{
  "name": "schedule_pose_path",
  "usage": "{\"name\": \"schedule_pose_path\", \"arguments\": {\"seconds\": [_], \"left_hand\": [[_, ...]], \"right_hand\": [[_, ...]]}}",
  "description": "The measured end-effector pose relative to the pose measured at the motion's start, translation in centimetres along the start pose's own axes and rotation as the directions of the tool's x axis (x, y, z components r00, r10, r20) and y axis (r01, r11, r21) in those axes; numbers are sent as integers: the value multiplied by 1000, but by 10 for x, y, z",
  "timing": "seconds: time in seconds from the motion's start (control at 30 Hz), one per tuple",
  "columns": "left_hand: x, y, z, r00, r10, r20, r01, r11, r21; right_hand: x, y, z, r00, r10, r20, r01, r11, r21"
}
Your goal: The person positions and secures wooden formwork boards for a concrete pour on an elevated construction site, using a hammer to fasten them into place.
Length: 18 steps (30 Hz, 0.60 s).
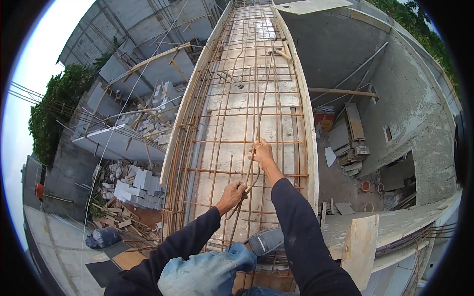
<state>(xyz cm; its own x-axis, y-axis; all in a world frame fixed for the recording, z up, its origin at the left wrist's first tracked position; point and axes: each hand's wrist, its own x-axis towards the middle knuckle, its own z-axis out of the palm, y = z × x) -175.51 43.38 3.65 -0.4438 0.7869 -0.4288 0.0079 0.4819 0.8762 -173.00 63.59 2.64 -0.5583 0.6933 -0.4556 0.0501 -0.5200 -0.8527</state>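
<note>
My left hand (231, 196) is closed around a long steel rebar rod (262, 113), low in the middle of the view. Farther up the same rod, my right hand (262, 152) grips it with bent fingers. The rod slants over a grid of rusty rebar (242, 142) laid in a long wooden formwork (232, 129). Below my left hand, the rod's near end passes by my denim-covered knee (207, 271). My shoe (265, 241) rests on the bars beside it.
A hammer (282, 53) and a long-handled metal tool (230, 80) lie on the mesh ahead. Formwork side boards (299, 98) edge a drop on both sides. Broken blocks (140, 187) lie below left; stacked boards (348, 133) and buckets (365, 186) below right.
</note>
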Motion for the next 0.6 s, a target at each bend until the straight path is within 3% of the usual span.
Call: {"name": "schedule_pose_path", "arguments": {"seconds": [0.03,0.07,0.13,0.2,0.27,0.3,0.33,0.4,0.43,0.47,0.53,0.57,0.6], "left_hand": [[-1,4,-4,998,62,-6,-61,991,119],[-3,10,-6,999,44,26,-46,994,101],[-5,12,0,999,-36,-4,36,998,-45],[3,0,3,1000,-17,7,17,1000,-9],[-2,-8,10,990,139,-38,-124,955,269],[-8,-12,12,992,114,-47,-87,917,389],[-19,-14,12,993,109,-49,-82,918,388],[-52,-10,12,993,-117,26,111,977,180],[-68,-12,11,976,-182,120,176,983,52],[-77,-27,10,975,-186,118,182,982,51],[-91,-57,6,971,-200,128,211,975,-75],[-95,-51,5,979,-178,104,172,983,58],[-94,-53,7,965,-251,72,257,962,-86]], "right_hand": [[-6,4,5,996,-84,-16,85,995,45],[-11,16,5,998,-61,-23,62,997,41],[-13,27,8,969,-234,-78,180,886,-428],[-43,35,7,962,-248,-115,154,840,-521],[-69,45,-1,920,-348,-181,129,705,-698],[-57,65,-15,951,-267,-157,114,773,-624],[-65,60,-23,952,-263,-154,112,772,-625],[-93,34,-32,974,-168,-151,113,942,-317],[-108,20,-31,986,-108,-129,112,993,23],[-116,6,-32,987,-103,-127,107,994,23],[-126,-25,-31,995,-62,76,13,853,522],[-134,-44,-25,993,-47,104,-28,783,622],[-138,-61,-13,990,-37,138,-72,702,708]]}}
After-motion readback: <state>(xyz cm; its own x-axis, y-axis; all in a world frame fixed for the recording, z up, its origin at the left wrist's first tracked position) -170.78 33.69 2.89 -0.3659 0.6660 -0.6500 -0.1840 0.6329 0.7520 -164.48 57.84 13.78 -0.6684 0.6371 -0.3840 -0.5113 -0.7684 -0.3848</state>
